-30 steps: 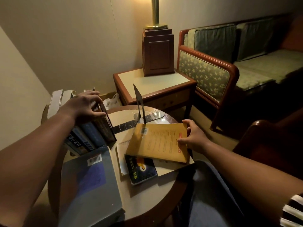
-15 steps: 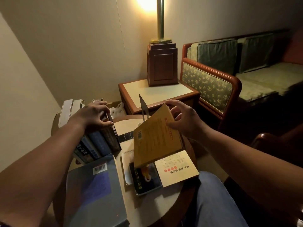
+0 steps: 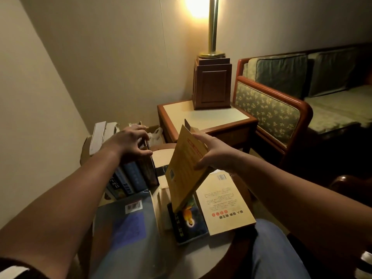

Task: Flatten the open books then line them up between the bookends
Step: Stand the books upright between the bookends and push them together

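yellow paperback book (image 3: 185, 170) tilts up steeply at mid-table, my right hand (image 3: 213, 156) pinching its far right edge. my left hand (image 3: 128, 141) curls over the row of upright dark-spined books (image 3: 136, 176) at the far left of the round wooden table (image 3: 201, 256).

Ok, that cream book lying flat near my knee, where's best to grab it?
Take the cream book by its near right corner, coming from the right. It lies flat, and that corner seems to jut past the table rim, so fingers could slide under. The tilted yellow book in your right hand crowds its left side.
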The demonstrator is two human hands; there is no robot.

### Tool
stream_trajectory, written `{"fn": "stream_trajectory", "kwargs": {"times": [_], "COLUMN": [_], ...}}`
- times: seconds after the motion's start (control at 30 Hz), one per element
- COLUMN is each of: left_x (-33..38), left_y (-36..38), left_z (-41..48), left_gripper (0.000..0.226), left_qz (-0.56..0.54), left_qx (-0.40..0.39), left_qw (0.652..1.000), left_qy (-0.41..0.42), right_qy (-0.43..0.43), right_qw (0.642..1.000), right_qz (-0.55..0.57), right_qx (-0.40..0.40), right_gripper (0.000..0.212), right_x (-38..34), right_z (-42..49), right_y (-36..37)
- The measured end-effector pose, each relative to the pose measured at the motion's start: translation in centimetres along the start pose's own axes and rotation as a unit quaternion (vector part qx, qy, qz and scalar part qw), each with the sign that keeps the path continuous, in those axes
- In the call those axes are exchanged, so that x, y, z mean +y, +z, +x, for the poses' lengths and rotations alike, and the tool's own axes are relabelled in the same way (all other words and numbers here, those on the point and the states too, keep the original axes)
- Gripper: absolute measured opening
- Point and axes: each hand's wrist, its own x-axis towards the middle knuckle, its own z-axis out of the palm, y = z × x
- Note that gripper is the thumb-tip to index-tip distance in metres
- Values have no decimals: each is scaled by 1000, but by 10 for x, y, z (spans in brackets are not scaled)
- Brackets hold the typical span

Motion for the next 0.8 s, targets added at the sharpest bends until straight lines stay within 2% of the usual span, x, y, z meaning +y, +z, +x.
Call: {"fn": "stream_trajectory", "kwargs": {"times": [0.13,0.27,0.4,0.6,0.73,0.8], "left_x": [0,2,3,7,8,8], "left_y": [0,0,1,-1,-1,-1], "left_z": [0,0,0,-2,0,0], "left_gripper": [62,51,49,64,98,106], "left_qz": [4,10,9,18,-10,-18], "left_qx": [6,7,12,20,21,17], "left_qw": [1000,1000,1000,1000,999,999], "left_qy": [3,5,4,2,-34,-43], "right_qy": [2,-53,-109,-189,-188,-173], "right_qw": [999,985,964,934,941,955], "right_qz": [-15,-96,-175,-205,-164,-103], "right_qx": [51,130,168,222,229,219], "right_gripper": [96,72,57,38,38,41], "right_x": [-14,-28,-40,-46,-41,-38], "right_z": [13,35,59,98,117,122], "right_y": [11,27,40,50,61,68]}}
